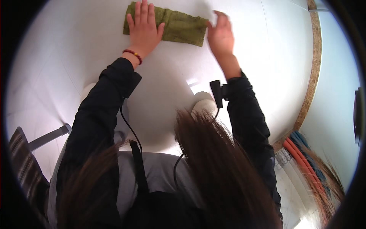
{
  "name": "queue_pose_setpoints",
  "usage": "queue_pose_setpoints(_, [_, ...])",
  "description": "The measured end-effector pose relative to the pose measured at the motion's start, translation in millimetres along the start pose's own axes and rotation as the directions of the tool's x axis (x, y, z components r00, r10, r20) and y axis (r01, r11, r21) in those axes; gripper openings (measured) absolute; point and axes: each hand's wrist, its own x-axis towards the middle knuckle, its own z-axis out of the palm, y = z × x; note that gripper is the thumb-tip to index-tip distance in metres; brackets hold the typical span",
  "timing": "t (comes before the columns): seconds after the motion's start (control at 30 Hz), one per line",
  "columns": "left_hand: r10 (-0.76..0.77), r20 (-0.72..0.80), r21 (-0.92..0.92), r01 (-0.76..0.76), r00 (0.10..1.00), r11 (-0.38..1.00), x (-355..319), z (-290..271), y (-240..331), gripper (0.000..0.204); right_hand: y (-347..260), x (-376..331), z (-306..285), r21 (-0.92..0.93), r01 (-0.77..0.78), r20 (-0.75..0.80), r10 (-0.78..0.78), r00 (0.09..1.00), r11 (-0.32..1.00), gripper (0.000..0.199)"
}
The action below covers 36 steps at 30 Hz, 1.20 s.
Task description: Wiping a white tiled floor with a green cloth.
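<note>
- The olive-green woven cloth, folded into a long rectangle, lies flat near the far edge of the white table top, its long side running left to right.
- The left hand rests palm down on the cloth's left part, fingers straight and close together, thumb out to the side; it grips nothing, only presses.
- A red beaded bracelet sits on the left wrist, just above the black sleeve.
- The right hand stands at the cloth's right end, fingers loosely curved and a little spread; whether the fingertips pinch the edge or merely touch it cannot be told.
- A small black clip-on device is strapped at the right wrist, a thin black cable running along the left sleeve toward the body.
- Judged step: smoothing or folding, with 1 hand as anchor and the other working the free end.
- Judged need for the next move: the anchor stays flat and firm, and the right end is handled square to the long edges so the layers line up.
- Dark hair hides the near table edge; orange and blue cords lie off to the right, well apart.
</note>
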Motion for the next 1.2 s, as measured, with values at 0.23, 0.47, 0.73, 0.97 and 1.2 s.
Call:
queue_pose_setpoints(0.23, [-0.158, -0.118, -0.124, 0.143, 0.980, 0.982, -7.2, 10.4, -25.8, 0.071, -83.9, -56.6, 53.9, 0.162, 0.085, 0.215, -0.119, 0.969, 0.983, 0.056])
queue_pose_setpoints(0.47, [-0.813, -0.033, -0.062, 0.811, 0.581, 0.582, -46.3, 14.5, -14.9, 0.077, -121.7, 31.7, 84.4, 0.293, 0.311, 0.386, -0.409, 0.827, 0.904, 0.053])
queue_pose_setpoints(0.73, [-0.750, -0.141, 0.091, 0.763, 0.646, 0.640, 15.8, 32.9, -31.2, 0.081, -157.6, 119.9, 141.9, 0.025, 0.005, 0.079, -0.007, 0.997, 1.000, 0.064])
queue_pose_setpoints(0.97, [-0.563, -0.166, -0.027, 0.567, 0.810, 0.824, 38.2, 22.4, -38.2, 0.081, -108.9, 122.1, 122.4, 0.035, -0.080, 0.034, 0.079, 0.996, 0.996, 0.076])
queue_pose_setpoints(1.2, [-0.443, -0.124, -0.021, 0.444, 0.888, 0.896, 34.0, 35.0, 57.5, 0.083, -19.3, 75.5, 84.3, -0.087, -0.164, -0.033, 0.162, 0.986, 0.983, 0.077])
